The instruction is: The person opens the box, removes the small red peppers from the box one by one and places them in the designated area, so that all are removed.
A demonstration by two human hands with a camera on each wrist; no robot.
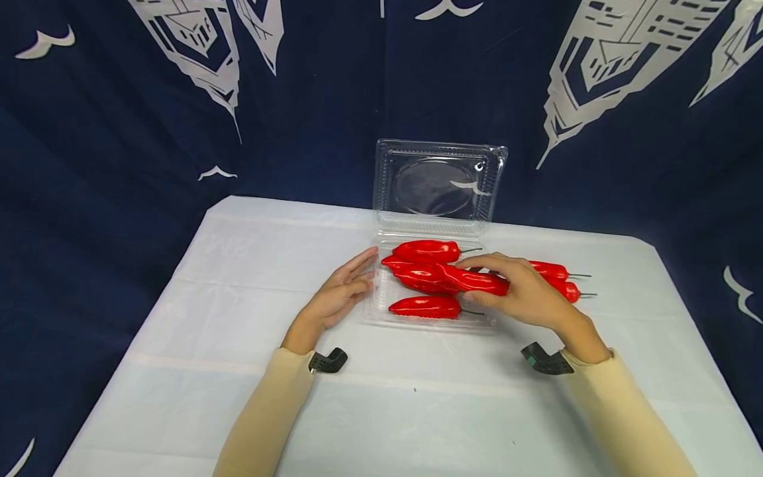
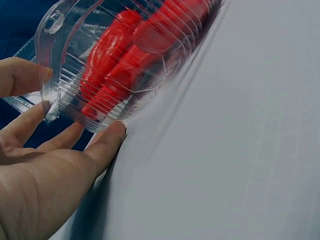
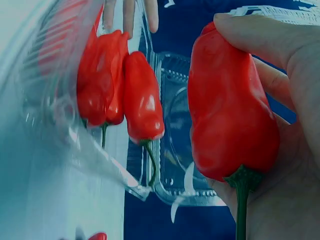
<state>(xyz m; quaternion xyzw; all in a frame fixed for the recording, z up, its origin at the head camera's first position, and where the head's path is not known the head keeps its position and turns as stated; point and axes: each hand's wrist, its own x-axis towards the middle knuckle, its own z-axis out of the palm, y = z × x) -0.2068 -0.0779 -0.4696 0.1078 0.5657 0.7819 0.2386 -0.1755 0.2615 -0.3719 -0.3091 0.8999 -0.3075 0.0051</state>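
My right hand (image 1: 527, 295) grips a glossy red chili pepper (image 3: 227, 105) with a green stem, holding it above the right part of a clear plastic clamshell box (image 1: 429, 324). Its thumb and fingers lie along the pepper's sides, and the stem points back toward the wrist. Inside the box lie several red peppers, one near the back (image 1: 424, 251) and one at the front (image 1: 423, 307); the held pepper overlaps the middle of the group. At the box's left side is my left hand (image 1: 334, 298), fingers extended, fingertips right at the clear wall.
The box's clear lid (image 1: 435, 189) stands raised at the back, before a dark blue cloth (image 1: 334, 99) with white drawings. More red peppers (image 1: 551, 270) lie on the white table (image 1: 250, 285) right of the box, partly behind my right hand.
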